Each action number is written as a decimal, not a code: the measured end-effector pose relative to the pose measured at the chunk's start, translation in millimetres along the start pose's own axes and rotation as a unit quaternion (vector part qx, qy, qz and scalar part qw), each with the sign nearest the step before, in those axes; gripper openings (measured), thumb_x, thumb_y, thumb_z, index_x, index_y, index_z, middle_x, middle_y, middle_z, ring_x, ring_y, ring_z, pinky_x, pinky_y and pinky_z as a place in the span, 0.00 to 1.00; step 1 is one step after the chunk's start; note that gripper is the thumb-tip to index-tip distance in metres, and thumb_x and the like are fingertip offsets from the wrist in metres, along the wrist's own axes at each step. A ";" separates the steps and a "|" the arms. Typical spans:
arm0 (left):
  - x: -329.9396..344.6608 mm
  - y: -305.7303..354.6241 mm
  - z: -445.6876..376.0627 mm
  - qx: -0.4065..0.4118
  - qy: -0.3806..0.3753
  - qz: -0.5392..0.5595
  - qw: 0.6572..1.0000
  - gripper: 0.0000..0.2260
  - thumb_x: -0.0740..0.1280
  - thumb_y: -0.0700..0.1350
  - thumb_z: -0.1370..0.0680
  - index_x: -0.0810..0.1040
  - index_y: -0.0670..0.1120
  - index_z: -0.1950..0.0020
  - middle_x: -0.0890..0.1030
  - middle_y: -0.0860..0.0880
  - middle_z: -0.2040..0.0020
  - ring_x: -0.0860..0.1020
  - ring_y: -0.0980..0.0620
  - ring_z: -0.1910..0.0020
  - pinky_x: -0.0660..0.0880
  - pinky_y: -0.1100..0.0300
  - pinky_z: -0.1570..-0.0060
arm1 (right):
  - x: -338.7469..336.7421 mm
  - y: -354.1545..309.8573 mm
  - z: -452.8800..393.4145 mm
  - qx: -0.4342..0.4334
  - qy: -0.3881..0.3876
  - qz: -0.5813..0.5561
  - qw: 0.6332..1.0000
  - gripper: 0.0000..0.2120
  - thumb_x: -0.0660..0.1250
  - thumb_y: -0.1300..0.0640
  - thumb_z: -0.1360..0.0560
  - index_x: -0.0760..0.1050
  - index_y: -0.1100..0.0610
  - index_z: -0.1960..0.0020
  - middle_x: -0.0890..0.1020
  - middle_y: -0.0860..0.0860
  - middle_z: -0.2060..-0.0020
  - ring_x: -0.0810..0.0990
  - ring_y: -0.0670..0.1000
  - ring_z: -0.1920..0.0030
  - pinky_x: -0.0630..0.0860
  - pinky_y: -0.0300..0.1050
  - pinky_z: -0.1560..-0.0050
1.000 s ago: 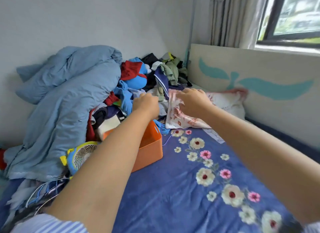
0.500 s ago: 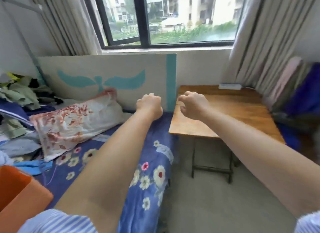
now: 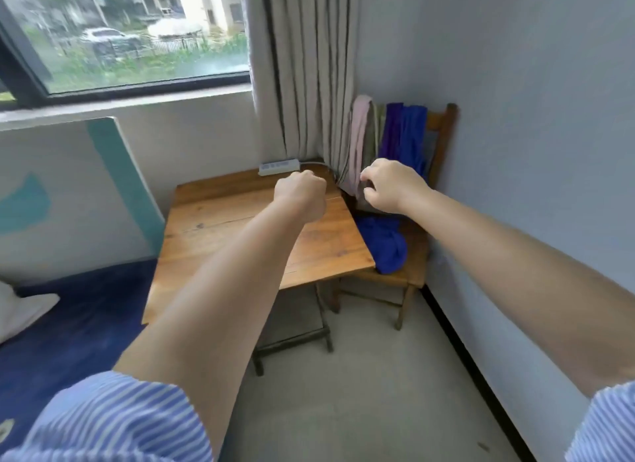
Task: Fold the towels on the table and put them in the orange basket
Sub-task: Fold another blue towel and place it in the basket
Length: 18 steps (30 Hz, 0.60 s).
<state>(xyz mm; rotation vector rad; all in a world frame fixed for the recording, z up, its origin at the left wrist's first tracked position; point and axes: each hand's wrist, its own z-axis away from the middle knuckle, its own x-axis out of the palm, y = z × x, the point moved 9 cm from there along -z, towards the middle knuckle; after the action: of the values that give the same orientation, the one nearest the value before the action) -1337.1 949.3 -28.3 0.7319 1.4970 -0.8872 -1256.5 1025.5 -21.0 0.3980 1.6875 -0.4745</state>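
Several towels hang over the back of a wooden chair (image 3: 444, 131): a pink towel (image 3: 360, 135), an olive one (image 3: 374, 135), a purple one (image 3: 393, 131) and a blue one (image 3: 414, 135). Another blue towel (image 3: 385, 245) lies crumpled on the chair seat. My left hand (image 3: 302, 195) is a fist over the bare wooden table (image 3: 213, 234) and holds nothing. My right hand (image 3: 395, 186) has its fingers curled right beside the lower part of the pink towel; I cannot tell if they touch it. The orange basket is out of view.
A white power strip (image 3: 278, 167) lies at the table's far edge under a striped curtain (image 3: 309, 66). The bed with its blue sheet (image 3: 68, 324) is at the left. The chair stands between the table and the right wall, grey floor below.
The view has swung right, from the bed and orange basket to the table and then the chair. Both arms stayed stretched out, fists curled; the right hand is now at the hanging towels.
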 end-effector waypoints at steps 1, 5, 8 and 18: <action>1.3 9.7 -12.3 0.011 0.005 -0.005 1.000 0.13 0.59 0.40 0.22 0.76 0.42 0.40 0.75 0.42 0.42 0.75 0.42 0.42 0.68 0.56 0.57 | 0.4 17.6 -4.4 0.012 -0.002 -0.008 1.000 0.17 0.57 0.58 0.23 0.71 0.60 0.36 0.73 0.58 0.39 0.73 0.60 0.40 0.72 0.52 0.42; 10.9 41.8 -73.0 0.032 -0.001 0.000 0.999 0.12 0.59 0.42 0.21 0.76 0.42 0.40 0.76 0.43 0.43 0.75 0.42 0.43 0.70 0.55 0.57 | 7.1 93.8 -26.3 0.056 -0.001 -0.038 0.998 0.17 0.57 0.58 0.23 0.70 0.61 0.35 0.73 0.59 0.38 0.73 0.60 0.40 0.72 0.51 0.42; 19.2 56.1 -123.1 0.034 -0.009 0.017 0.999 0.12 0.58 0.42 0.21 0.77 0.42 0.42 0.76 0.43 0.45 0.76 0.42 0.45 0.72 0.54 0.56 | 15.9 145.2 -49.0 0.089 0.001 -0.054 0.995 0.17 0.57 0.59 0.23 0.70 0.61 0.35 0.74 0.59 0.38 0.73 0.59 0.40 0.72 0.49 0.42; 37.0 68.9 -311.7 0.083 -0.020 0.066 0.994 0.13 0.56 0.41 0.21 0.76 0.41 0.41 0.76 0.42 0.43 0.75 0.42 0.44 0.70 0.55 0.55 | 43.1 253.3 -186.5 0.165 0.005 -0.043 0.985 0.17 0.57 0.61 0.23 0.71 0.61 0.36 0.74 0.59 0.38 0.73 0.59 0.39 0.70 0.47 0.44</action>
<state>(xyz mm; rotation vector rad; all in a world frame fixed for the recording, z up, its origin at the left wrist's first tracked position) -1443.2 1250.2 -66.4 0.9190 1.3345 -0.9277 -1291.2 1338.7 -59.7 0.5705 1.6424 -0.8226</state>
